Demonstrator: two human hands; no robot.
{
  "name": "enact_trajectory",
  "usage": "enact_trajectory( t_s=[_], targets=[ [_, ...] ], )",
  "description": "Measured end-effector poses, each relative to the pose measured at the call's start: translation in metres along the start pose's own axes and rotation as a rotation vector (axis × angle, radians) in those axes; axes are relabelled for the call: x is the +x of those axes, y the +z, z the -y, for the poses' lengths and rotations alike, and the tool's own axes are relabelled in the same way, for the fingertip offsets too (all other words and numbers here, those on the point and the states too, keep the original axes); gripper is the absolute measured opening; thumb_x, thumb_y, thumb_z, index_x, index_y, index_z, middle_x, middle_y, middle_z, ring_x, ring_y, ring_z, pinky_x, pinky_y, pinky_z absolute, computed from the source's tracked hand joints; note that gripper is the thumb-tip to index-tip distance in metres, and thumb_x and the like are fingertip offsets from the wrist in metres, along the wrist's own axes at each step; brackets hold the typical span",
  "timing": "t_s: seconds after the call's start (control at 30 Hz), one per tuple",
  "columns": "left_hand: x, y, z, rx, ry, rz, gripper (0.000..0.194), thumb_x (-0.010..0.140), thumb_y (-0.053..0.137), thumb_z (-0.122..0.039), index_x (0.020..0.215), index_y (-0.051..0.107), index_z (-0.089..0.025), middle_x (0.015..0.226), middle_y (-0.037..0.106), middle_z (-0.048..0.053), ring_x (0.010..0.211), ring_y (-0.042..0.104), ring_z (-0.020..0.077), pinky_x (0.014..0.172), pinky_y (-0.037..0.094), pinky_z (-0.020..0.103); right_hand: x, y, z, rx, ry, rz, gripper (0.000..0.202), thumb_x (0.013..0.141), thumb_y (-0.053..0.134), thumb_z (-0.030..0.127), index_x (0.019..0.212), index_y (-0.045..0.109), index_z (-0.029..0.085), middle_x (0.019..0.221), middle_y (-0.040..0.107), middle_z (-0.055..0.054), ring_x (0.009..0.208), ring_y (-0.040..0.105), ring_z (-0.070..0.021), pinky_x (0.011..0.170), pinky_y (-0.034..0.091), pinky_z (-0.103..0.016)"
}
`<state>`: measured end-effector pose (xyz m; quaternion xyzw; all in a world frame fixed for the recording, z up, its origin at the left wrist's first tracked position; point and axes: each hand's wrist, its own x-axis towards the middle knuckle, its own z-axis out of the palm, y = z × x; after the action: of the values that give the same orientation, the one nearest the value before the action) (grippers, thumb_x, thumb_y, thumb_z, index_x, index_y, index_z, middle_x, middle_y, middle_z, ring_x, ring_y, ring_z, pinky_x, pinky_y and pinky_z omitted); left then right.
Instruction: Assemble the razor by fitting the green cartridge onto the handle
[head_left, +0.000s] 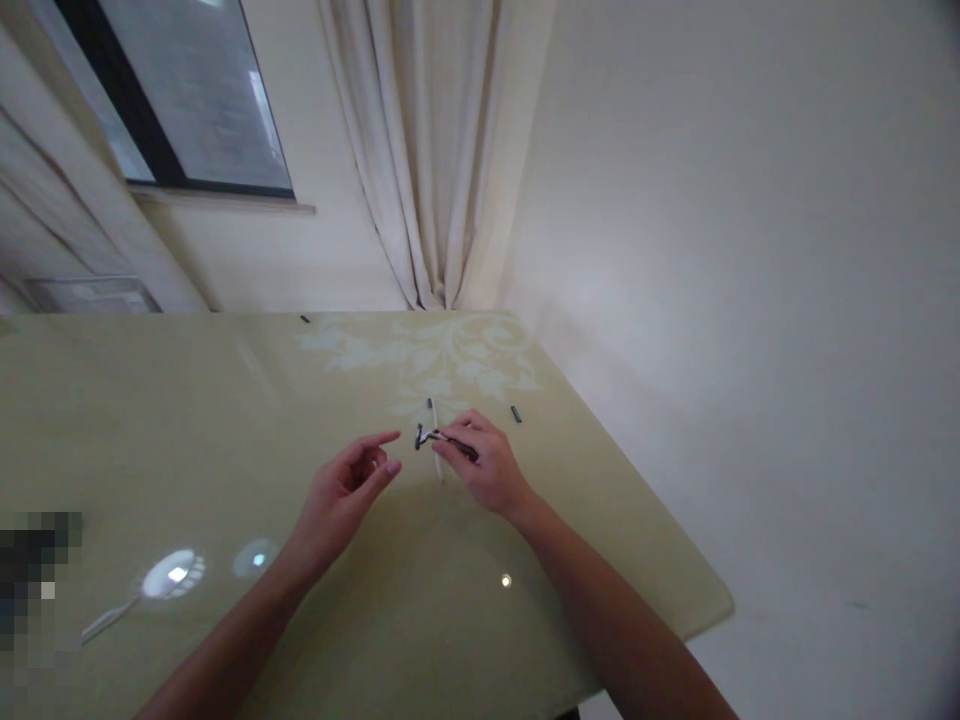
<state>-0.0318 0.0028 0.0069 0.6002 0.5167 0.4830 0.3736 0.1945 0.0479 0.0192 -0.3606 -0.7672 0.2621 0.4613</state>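
Over the bench (187, 430), right of centre: safety razor (457, 445), held sideways in the right hand (487, 470).
Right fingers: pinched on the handle near the neck, a grip that apparently leaves the razor's head exposed, on the left.
Left hand (352, 485): thumb and index finger apart, gripping nothing, just left of that head, presumably to have it within reach.
Toothbrush (439, 468): beyond the razor in view, partly hidden.
Small dark strip (516, 413): on the bench, right of the toothbrush.
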Motion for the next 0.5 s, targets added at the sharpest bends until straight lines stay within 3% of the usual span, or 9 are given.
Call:
enact_trajectory(
  t_s=[0.13,0.2,0.27,0.37,0.5],
  targets=[
    [0.002,0.008,0.02,0.277,0.129,0.04,0.04,0.097,0.06,-0.05,0.123,0.072,-0.021,0.084,0.062,0.001,0.064,0.053,0.0139,0.06,0.044,0.026,0.016,-0.037,-0.034,-0.174,0.158,-0.297,0.028,0.097,0.065,0.04,0.095,0.082,0.018,0.088,0.063,-0.006,0.077,0.06,-0.0169,0.071,0.048,-0.028],
    [0.0,0.015,0.03,0.45,0.255,0.131,0.041,0.098,0.059,-0.045,0.132,0.068,-0.024,0.106,0.069,0.007,0.086,0.063,0.0202,0.078,0.052,0.033,0.021,-0.06,-0.055,-0.252,0.26,-0.389,0.027,0.093,0.067,0.041,0.095,0.082,0.018,0.085,0.066,-0.005,0.076,0.062,-0.0179,0.074,0.048,-0.03],
    [-0.002,0.022,0.037,0.606,0.362,0.227,0.049,0.099,0.06,-0.042,0.146,0.058,-0.03,0.136,0.065,0.011,0.118,0.06,0.0285,0.1,0.049,0.045,0.021,-0.079,-0.075,-0.36,0.392,-0.459,0.026,0.089,0.07,0.041,0.092,0.082,0.018,0.081,0.07,-0.005,0.075,0.064,-0.0195,0.075,0.048,-0.031],
    [-0.004,0.03,0.04,0.776,0.415,0.326,0.055,0.101,0.057,-0.042,0.155,0.048,-0.035,0.157,0.053,0.009,0.135,0.052,0.0338,0.109,0.042,0.054,0.016,-0.093,-0.096,-0.46,0.575,-0.458,0.026,0.087,0.071,0.039,0.098,0.082,0.018,0.084,0.077,-0.007,0.077,0.068,-0.0207,0.073,0.048,-0.03],
    [-0.002,0.028,0.04,0.824,0.415,0.355,0.043,0.102,0.055,-0.044,0.143,0.06,-0.03,0.153,0.058,0.009,0.133,0.056,0.0324,0.109,0.042,0.053,0.01,-0.092,-0.108,-0.517,0.664,-0.435,0.02,0.085,0.074,0.035,0.095,0.081,0.019,0.09,0.08,-0.009,0.082,0.072,-0.0221,0.074,0.05,-0.03]
  ],
)
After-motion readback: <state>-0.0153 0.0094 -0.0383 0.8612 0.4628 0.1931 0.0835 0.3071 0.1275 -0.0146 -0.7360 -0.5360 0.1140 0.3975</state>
